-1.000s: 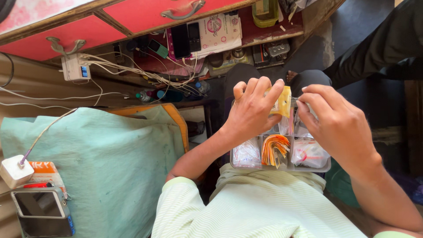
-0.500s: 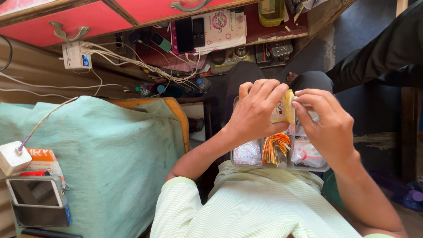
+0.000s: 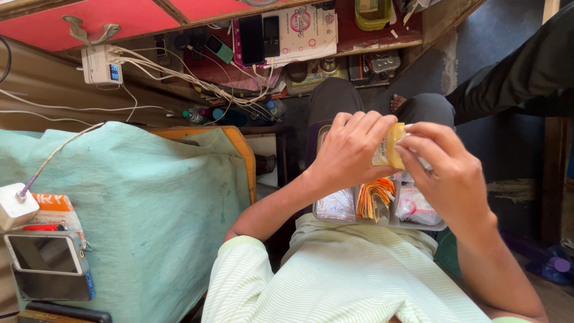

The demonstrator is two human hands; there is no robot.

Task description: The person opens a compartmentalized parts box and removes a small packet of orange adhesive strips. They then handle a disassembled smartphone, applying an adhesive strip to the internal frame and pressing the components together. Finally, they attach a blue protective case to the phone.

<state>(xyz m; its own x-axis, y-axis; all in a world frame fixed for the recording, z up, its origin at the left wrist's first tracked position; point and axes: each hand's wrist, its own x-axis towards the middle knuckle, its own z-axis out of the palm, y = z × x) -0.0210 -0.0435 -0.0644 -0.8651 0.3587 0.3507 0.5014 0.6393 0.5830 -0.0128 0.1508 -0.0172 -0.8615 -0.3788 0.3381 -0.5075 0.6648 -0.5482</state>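
A small yellow packet (image 3: 394, 145) is pinched between the fingers of the left hand (image 3: 350, 152) and right hand (image 3: 451, 173), raised above the compartmented tray (image 3: 439, 226) on the lap, seemingly for handling.

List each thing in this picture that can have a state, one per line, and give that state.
Small yellow packet: held up between both hands.
Left hand: grip shut on the packet.
Right hand: fingertips pinch the packet's edge.
Clear plastic compartment tray: open, on the lap, filled with small bags.
Silver phone: screen dark, lying on green cloth.
White charger block: cable plugged in.
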